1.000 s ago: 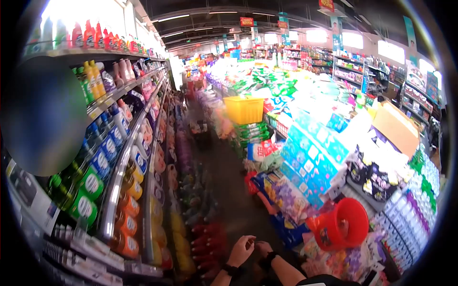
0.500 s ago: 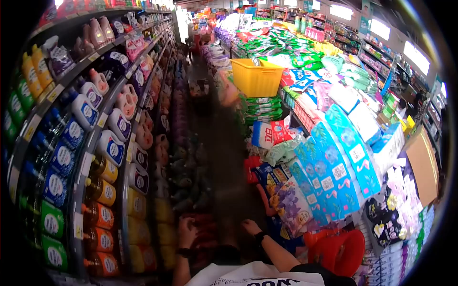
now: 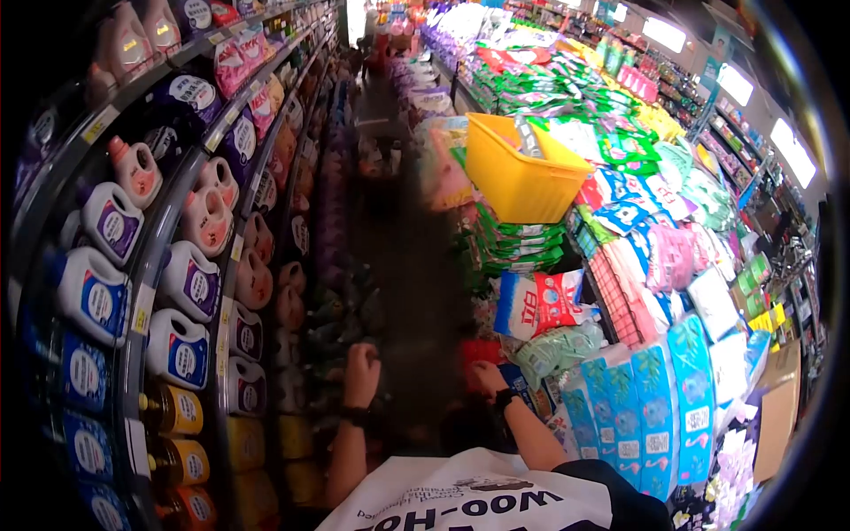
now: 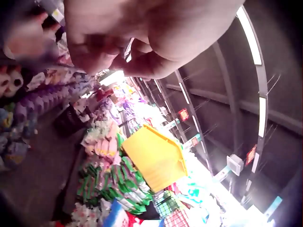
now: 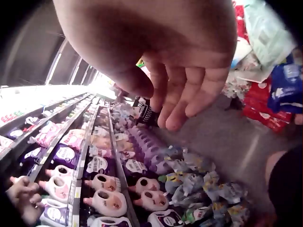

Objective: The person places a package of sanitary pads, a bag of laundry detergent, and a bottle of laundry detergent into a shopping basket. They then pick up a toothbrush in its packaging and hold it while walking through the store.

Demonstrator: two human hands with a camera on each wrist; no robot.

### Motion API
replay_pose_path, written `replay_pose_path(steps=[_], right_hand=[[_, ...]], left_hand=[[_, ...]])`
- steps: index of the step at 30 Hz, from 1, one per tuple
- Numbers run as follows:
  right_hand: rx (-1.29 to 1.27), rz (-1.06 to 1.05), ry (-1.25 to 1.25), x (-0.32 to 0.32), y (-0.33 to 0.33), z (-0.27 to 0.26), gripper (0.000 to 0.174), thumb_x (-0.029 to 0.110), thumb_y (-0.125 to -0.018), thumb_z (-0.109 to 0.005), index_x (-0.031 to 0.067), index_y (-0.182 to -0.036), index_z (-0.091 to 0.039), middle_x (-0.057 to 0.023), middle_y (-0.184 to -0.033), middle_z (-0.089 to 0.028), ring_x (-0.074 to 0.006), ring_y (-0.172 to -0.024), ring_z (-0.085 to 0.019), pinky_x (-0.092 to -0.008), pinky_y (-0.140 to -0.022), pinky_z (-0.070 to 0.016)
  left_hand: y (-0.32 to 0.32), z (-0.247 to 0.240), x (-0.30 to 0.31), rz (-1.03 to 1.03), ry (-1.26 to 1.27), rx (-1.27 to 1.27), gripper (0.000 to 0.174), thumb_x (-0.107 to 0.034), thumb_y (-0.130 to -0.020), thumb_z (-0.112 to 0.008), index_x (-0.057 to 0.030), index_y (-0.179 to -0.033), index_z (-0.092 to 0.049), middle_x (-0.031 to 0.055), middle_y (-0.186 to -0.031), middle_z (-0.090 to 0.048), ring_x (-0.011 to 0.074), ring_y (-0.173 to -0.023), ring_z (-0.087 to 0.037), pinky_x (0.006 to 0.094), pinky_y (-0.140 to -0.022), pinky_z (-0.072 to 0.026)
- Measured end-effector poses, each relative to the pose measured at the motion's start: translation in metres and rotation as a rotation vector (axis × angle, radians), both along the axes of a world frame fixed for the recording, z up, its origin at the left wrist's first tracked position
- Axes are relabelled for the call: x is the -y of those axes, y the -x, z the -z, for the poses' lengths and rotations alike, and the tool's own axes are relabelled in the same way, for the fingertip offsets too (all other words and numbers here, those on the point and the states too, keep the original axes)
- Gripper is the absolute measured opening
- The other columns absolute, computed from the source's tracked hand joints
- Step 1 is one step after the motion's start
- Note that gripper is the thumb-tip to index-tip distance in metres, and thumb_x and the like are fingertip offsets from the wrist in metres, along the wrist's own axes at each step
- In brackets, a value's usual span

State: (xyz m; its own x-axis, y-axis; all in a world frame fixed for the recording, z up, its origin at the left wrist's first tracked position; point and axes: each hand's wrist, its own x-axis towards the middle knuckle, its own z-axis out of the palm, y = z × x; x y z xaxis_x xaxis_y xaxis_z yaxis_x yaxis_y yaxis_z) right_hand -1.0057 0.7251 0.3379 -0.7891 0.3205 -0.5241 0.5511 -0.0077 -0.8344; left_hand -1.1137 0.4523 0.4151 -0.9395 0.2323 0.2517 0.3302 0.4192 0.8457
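Note:
My left hand [image 3: 361, 376] is raised in front of the shelves of bottles, above the dark aisle floor. In the left wrist view the hand [image 4: 142, 38] has loosely bent fingers and holds nothing. On the other side of the aisle is my right hand [image 3: 487, 378], near a red package and the stacked bags. Seen in the right wrist view, the right hand [image 5: 165, 71] hangs with relaxed, slightly bent fingers around no object. Neither hand touches any goods. Each wrist wears a dark band.
Shelves of detergent bottles [image 3: 190, 274] line the left. A yellow bin [image 3: 522, 173] stands over green packages [image 3: 518, 243] at right, beside a long display of bags. Blue patterned packs [image 3: 629, 411] lie nearer. The dark floor [image 3: 412, 292] runs between; a dark basket [image 4: 71, 118] stands farther along.
The head view has tilted down and moved forward; the yellow bin looks nearer and the red bucket has left view. The hands, close together at first, are now apart on either side.

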Motion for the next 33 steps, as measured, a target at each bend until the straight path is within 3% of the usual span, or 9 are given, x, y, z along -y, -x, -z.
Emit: replay_pose_path(steps=[7, 12, 14, 21, 26, 28, 29, 33], right_hand=[[-0.090, -0.001, 0.248, -0.053, 0.156, 0.041, 0.022, 0.015, -0.085, -0.043, 0.0003, -0.100, -0.051, -0.0111, -0.087, -0.060, -0.0195, -0.076, -0.059, -0.0297, -0.063, -0.0471], [-0.013, 0.043, 0.263, -0.096, 0.297, 0.050, 0.022, 0.016, -0.084, -0.044, 0.0031, -0.101, -0.052, -0.0101, -0.087, -0.061, -0.0173, -0.073, -0.059, -0.0277, -0.063, -0.0467], [0.028, 0.077, 0.305, -0.107, 0.347, 0.052, 0.022, 0.017, -0.084, -0.044, 0.0038, -0.100, -0.052, -0.0099, -0.087, -0.061, -0.0174, -0.072, -0.059, -0.0277, -0.063, -0.0467], [0.015, 0.045, 0.368, -0.125, 0.498, 0.073, 0.019, 0.015, -0.084, -0.046, 0.0039, -0.097, -0.053, -0.0100, -0.084, -0.061, -0.0178, -0.070, -0.059, -0.0284, -0.060, -0.0476], [0.053, -0.077, 0.341, -0.141, 0.622, 0.098, 0.017, 0.014, -0.083, -0.047, 0.0034, -0.095, -0.054, -0.0098, -0.081, -0.061, -0.0178, -0.068, -0.059, -0.0273, -0.058, -0.0477], [-0.001, -0.159, 0.178, -0.149, 0.679, 0.105, 0.017, 0.015, -0.083, -0.048, 0.0033, -0.095, -0.054, -0.0093, -0.080, -0.061, -0.0173, -0.067, -0.059, -0.0270, -0.058, -0.0476], [0.001, -0.163, 0.170, -0.154, 0.708, 0.106, 0.017, 0.015, -0.083, -0.048, 0.0033, -0.095, -0.054, -0.0093, -0.080, -0.061, -0.0173, -0.067, -0.059, -0.0270, -0.058, -0.0476], [0.017, -0.107, 0.224, -0.162, 0.822, 0.095, 0.018, 0.015, -0.082, -0.051, 0.0038, -0.095, -0.054, -0.0082, -0.080, -0.061, -0.0159, -0.067, -0.058, -0.0263, -0.057, -0.0463]], left_hand=[[0.125, -0.024, -0.095, 0.156, 0.009, 0.073, 0.013, 0.002, -0.070, -0.051, -0.0039, -0.080, -0.046, 0.0104, -0.080, -0.045, 0.0267, -0.072, -0.050, 0.0327, -0.063, -0.0408], [0.253, -0.013, -0.138, 0.095, 0.103, -0.006, 0.010, 0.000, -0.072, -0.050, -0.0056, -0.079, -0.046, 0.0095, -0.080, -0.045, 0.0259, -0.072, -0.052, 0.0332, -0.062, -0.0410], [0.291, -0.018, -0.145, 0.072, 0.069, 0.130, 0.010, 0.000, -0.072, -0.050, -0.0060, -0.079, -0.046, 0.0094, -0.080, -0.045, 0.0264, -0.072, -0.052, 0.0339, -0.062, -0.0410], [0.415, -0.007, -0.158, -0.063, 0.105, 0.165, 0.012, 0.002, -0.071, -0.050, -0.0041, -0.080, -0.046, 0.0105, -0.079, -0.044, 0.0262, -0.072, -0.050, 0.0321, -0.065, -0.0407], [0.504, 0.026, -0.160, -0.154, 0.078, 0.231, 0.012, 0.002, -0.071, -0.050, -0.0027, -0.081, -0.045, 0.0112, -0.081, -0.044, 0.0262, -0.072, -0.050, 0.0314, -0.065, -0.0405], [0.551, 0.030, -0.167, -0.206, 0.064, 0.212, 0.012, 0.003, -0.071, -0.049, -0.0032, -0.081, -0.045, 0.0113, -0.081, -0.044, 0.0261, -0.071, -0.049, 0.0315, -0.065, -0.0403], [0.575, 0.032, -0.171, -0.216, -0.019, 0.288, 0.010, 0.004, -0.072, -0.046, -0.0016, -0.080, -0.043, 0.0085, -0.078, -0.038, 0.0199, -0.066, -0.043, 0.0280, -0.063, -0.0375], [0.674, 0.040, -0.175, -0.231, 0.109, 0.142, 0.012, 0.005, -0.071, -0.046, -0.0013, -0.080, -0.043, 0.0087, -0.076, -0.038, 0.0200, -0.066, -0.042, 0.0272, -0.064, -0.0370]])
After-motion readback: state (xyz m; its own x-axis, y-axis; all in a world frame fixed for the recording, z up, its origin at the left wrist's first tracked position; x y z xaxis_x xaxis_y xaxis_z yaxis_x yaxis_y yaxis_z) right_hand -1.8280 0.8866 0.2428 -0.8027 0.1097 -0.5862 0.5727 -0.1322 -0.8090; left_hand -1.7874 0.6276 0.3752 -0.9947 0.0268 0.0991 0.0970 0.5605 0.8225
